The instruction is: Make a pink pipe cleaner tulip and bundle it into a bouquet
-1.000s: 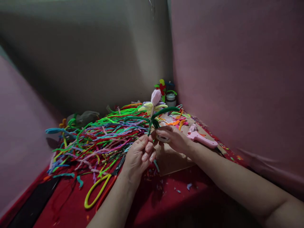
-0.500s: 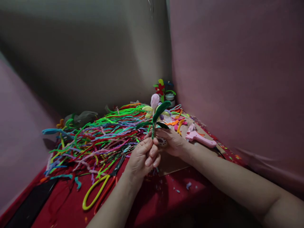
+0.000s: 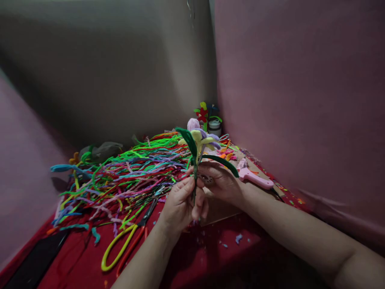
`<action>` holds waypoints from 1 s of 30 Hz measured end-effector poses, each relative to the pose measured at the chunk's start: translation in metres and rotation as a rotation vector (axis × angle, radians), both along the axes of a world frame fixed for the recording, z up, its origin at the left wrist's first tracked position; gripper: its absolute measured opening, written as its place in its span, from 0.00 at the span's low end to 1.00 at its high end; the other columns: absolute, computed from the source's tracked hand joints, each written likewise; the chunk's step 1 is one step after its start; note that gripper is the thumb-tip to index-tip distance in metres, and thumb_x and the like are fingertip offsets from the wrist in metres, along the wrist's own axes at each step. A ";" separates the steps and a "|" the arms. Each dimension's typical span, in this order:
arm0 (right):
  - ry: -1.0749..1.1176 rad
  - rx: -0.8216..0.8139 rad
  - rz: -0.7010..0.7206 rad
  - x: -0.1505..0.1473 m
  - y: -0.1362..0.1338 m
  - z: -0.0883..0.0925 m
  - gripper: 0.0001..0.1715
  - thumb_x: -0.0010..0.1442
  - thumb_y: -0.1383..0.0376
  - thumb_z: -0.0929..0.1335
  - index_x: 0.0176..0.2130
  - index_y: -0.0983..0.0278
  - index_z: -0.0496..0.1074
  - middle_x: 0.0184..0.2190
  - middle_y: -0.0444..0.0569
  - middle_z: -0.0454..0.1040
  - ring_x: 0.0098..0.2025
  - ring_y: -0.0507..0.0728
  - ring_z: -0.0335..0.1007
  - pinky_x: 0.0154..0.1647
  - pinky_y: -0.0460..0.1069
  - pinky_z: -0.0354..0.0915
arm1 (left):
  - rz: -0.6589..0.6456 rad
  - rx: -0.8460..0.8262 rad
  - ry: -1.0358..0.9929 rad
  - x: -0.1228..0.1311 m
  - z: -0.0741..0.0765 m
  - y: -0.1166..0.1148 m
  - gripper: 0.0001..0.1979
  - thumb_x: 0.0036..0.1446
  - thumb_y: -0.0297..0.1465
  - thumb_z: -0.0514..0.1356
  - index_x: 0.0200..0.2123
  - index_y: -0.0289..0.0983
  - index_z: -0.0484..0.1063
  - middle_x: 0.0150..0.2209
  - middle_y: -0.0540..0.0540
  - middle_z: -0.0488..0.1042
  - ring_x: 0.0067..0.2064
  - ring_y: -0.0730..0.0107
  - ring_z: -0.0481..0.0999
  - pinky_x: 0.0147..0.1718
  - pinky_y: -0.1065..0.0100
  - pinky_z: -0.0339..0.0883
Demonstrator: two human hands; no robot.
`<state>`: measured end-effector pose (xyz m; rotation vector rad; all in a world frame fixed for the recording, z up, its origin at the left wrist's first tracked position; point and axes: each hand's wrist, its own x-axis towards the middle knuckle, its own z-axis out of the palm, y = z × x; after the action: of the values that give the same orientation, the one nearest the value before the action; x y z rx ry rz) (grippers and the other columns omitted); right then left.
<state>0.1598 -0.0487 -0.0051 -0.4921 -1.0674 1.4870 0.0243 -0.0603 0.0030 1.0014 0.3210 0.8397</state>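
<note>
In front of me a small bunch of pipe-cleaner flowers stands upright, with a pale pink bud, pale yellow and lilac petals, and dark green leaves arching to both sides. My left hand is closed round the lower stem, thumb and fingers pinching it. Just above, my right hand has its fingertips at the stem from behind; they are partly hidden. A round white piece with dark holes shows by the right palm; whether that hand holds it I cannot make out.
Many loose coloured pipe cleaners cover the back left of the red cloth. Scissors with yellow and orange handles lie left. A pink glue gun rests on cardboard at right. Behind stand finished flowers and a jar.
The flower bunch has turned in my fingers: the large leaf now points up left and another arches right. More stem shows below my left thumb.
</note>
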 end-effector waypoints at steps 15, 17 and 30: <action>-0.274 -0.033 0.043 -0.003 -0.001 0.001 0.20 0.53 0.51 0.66 0.25 0.66 0.67 0.18 0.43 0.67 0.20 0.50 0.62 0.22 0.45 0.54 | 0.279 -0.055 0.184 0.000 -0.010 0.019 0.10 0.51 0.35 0.61 0.27 0.32 0.69 0.17 0.51 0.69 0.13 0.80 0.63 0.15 0.74 0.62; -0.291 -0.070 0.040 0.000 0.001 -0.002 0.17 0.53 0.54 0.66 0.27 0.66 0.67 0.20 0.44 0.69 0.20 0.48 0.61 0.18 0.43 0.49 | 0.278 -0.202 0.121 0.000 -0.009 0.022 0.08 0.52 0.30 0.61 0.27 0.31 0.69 0.16 0.53 0.66 0.13 0.83 0.59 0.14 0.77 0.61; -0.401 -0.227 -0.175 0.009 0.002 -0.016 0.17 0.50 0.53 0.68 0.29 0.66 0.68 0.25 0.44 0.70 0.18 0.45 0.56 0.13 0.41 0.43 | 0.206 -0.239 0.176 0.006 -0.022 0.032 0.07 0.53 0.28 0.59 0.26 0.29 0.69 0.15 0.56 0.63 0.10 0.86 0.53 0.12 0.78 0.58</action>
<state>0.1687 -0.0466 -0.0207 -1.0517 -1.1319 1.3910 0.0306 -0.0281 -0.0189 0.8279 0.6685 0.8765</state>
